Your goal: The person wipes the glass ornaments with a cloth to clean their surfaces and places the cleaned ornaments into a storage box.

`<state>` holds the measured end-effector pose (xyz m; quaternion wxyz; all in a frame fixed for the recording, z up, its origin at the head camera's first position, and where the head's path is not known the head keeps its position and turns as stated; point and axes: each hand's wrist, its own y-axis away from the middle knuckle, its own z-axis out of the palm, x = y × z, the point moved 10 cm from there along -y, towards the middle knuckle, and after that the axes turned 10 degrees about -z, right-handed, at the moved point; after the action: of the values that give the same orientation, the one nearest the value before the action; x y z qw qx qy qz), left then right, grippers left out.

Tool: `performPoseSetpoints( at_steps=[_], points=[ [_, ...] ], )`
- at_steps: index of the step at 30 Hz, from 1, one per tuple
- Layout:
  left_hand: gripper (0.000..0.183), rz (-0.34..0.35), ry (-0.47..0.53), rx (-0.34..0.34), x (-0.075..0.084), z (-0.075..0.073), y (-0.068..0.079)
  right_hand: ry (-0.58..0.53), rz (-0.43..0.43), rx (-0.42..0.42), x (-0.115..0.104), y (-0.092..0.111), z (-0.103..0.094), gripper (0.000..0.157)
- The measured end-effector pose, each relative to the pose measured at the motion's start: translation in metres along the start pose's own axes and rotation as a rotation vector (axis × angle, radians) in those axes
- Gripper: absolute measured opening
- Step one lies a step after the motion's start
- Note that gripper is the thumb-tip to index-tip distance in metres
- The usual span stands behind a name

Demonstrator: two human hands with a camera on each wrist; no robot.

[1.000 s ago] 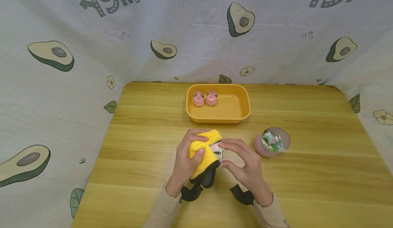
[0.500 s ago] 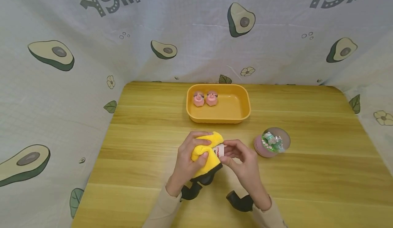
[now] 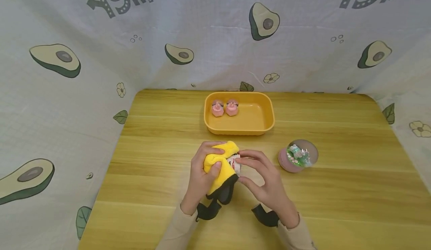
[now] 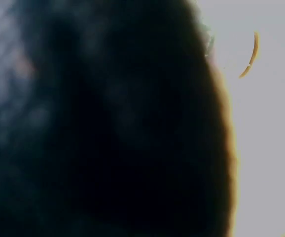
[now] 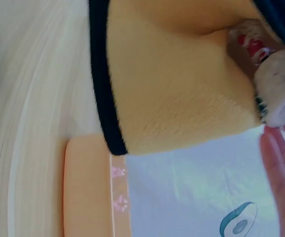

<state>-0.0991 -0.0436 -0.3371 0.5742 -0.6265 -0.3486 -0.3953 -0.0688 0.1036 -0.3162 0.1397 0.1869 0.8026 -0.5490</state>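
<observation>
My left hand (image 3: pixel 202 167) grips a yellow cloth (image 3: pixel 217 173) with a black border, bunched around a small object. Out of the cloth's right side shows a round white base (image 3: pixel 234 163) printed with red letters; the cloth hides the rest. My right hand (image 3: pixel 266 177) pinches this base between thumb and fingers. In the right wrist view, the underside of the white base (image 5: pixel 280 91) faces the fingertips (image 5: pixel 275 158), and the cloth (image 5: pixel 177 89) folds around its side. A dark blurred mass (image 4: pixel 108 123) blocks most of the left wrist view.
Behind the hands stands a yellow tray (image 3: pixel 256 132), with two small pink ornaments (image 3: pixel 225 108) at its left end. A snow globe (image 3: pixel 297 155) on a pink base stands right of my right hand. An avocado-print curtain (image 3: pixel 215 25) hangs behind the wooden table (image 3: pixel 336 205).
Both hands shifted slightly right, then back left with the cloth. The base's visible print went from green trees to red letters, while my right fingers changed their place on it.
</observation>
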Motion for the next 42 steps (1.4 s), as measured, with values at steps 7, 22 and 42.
performPoseSetpoints(
  at_steps=[7,22,42],
  points=[
    [0.028,0.025,-0.029,-0.035,0.004,0.004,0.000,0.036,-0.052,0.052,-0.004,-0.002,-0.004,0.040],
    [0.020,0.130,-0.105,-0.066,0.012,0.009,0.002,-0.189,0.396,0.145,0.022,0.017,-0.001,0.031],
    [0.031,-0.020,0.017,-0.082,0.000,0.004,-0.001,-0.019,-0.030,0.057,-0.003,-0.002,-0.003,0.044]
  ],
)
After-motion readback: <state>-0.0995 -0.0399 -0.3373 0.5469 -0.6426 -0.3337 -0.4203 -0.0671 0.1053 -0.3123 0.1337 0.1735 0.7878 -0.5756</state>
